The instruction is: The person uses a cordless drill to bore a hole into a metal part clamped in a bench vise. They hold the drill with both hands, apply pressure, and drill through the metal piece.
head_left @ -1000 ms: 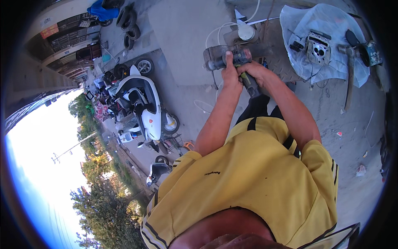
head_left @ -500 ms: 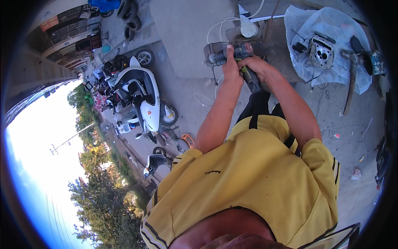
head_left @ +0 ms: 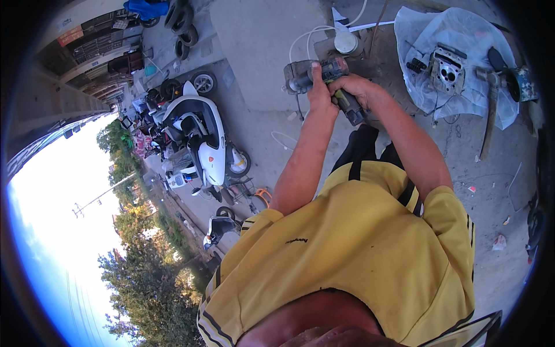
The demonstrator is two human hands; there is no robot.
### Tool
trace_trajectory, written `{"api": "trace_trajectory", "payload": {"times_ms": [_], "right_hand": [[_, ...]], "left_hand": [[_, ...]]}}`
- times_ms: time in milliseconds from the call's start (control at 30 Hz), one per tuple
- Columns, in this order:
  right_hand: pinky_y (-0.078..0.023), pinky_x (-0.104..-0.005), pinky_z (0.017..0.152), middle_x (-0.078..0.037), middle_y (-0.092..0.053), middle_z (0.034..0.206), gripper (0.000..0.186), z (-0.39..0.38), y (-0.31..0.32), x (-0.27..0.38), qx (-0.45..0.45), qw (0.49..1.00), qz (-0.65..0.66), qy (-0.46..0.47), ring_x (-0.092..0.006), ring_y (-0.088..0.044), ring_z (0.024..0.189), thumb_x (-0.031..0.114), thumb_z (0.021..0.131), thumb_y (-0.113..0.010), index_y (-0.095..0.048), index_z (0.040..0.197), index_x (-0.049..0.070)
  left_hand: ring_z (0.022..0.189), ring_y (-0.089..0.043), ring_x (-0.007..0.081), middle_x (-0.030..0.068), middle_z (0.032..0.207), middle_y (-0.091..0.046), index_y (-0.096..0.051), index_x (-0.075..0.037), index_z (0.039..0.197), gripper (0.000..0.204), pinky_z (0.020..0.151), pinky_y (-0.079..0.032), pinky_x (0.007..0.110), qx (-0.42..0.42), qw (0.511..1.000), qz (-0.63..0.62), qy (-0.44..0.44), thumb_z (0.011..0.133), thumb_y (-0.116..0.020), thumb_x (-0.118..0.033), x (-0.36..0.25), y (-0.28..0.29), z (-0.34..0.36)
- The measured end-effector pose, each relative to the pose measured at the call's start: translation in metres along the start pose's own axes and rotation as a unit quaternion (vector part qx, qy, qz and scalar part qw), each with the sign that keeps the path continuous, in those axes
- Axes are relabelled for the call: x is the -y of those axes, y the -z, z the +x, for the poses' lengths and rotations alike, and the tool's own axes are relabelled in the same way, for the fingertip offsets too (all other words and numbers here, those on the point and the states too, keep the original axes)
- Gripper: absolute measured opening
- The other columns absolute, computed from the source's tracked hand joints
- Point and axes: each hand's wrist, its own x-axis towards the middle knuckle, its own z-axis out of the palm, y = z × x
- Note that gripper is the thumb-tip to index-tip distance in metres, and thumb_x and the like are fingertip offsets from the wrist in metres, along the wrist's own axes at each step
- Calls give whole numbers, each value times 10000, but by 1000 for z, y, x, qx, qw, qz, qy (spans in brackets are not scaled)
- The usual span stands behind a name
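Note:
My left hand (head_left: 321,95) is closed around a dark cordless power tool (head_left: 332,69) with red and olive-green parts, its thumb extended along the body. My right hand (head_left: 359,88) grips the same tool at its handle, whose battery end points toward my legs. Under the tool's front is a dark metal object that I cannot make out clearly. Just beyond sit a round white container (head_left: 346,41) and pale looped hoses. To the right, a metal engine cylinder head (head_left: 448,77) and small dark parts lie on translucent plastic sheeting (head_left: 416,29), beside a long-handled hammer (head_left: 489,121) and a can.
A white scooter (head_left: 211,159) stands at left among more two-wheelers. Loose tyres (head_left: 189,36) and a blue cover (head_left: 144,8) are at upper left, along a row of shopfronts. Trees (head_left: 130,289) border the street. Thin wire and litter lie on the concrete ground at right.
Both hands and the tool have shifted slightly away from my body, toward the top of the view, and a little leftward. Both still hold it.

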Motion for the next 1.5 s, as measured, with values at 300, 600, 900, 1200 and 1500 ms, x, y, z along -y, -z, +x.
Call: {"api": "trace_trajectory", "payload": {"times_ms": [300,600,900,1200,1500], "right_hand": [[-560,-323,566,-96,-650,718,141,17,10,7,33,999,1,-6,-191,-641,578,68,730,-679,-639,854,12],[-552,-329,586,-111,-653,734,156,17,16,-2,36,999,-2,-26,-199,-648,604,52,730,-690,-646,872,5],[-537,-325,568,-113,-658,763,213,9,1,18,14,999,-41,-1,-205,-653,620,22,699,-693,-649,906,-4],[-537,-318,549,-110,-659,758,195,10,-3,22,25,998,-58,3,-211,-643,592,18,692,-693,-657,882,5],[-559,-320,571,-96,-652,739,143,28,19,22,63,995,-56,-53,-184,-647,603,103,759,-688,-651,865,13]], "left_hand": [[878,-650,231,106,1082,-641,-568,-10,1202,675,718,-553,404,-24,1000,-9,-3,837,-710,-560,-9,-13,-3],[941,-654,249,110,1128,-631,-549,-42,1239,665,780,-561,453,-37,999,23,-20,868,-660,-582,1,-9,-3],[1003,-642,251,110,1152,-631,-555,-60,1240,655,869,-536,425,-25,1000,-12,0,884,-621,-605,-10,-12,-3],[1025,-639,282,115,1176,-625,-570,-80,1226,676,898,-524,493,37,997,-64,29,868,-601,-653,-8,-4,4],[999,-642,296,125,1143,-624,-560,-82,1223,676,870,-538,522,-35,998,-41,38,860,-617,-649,-10,-17,5]]}}
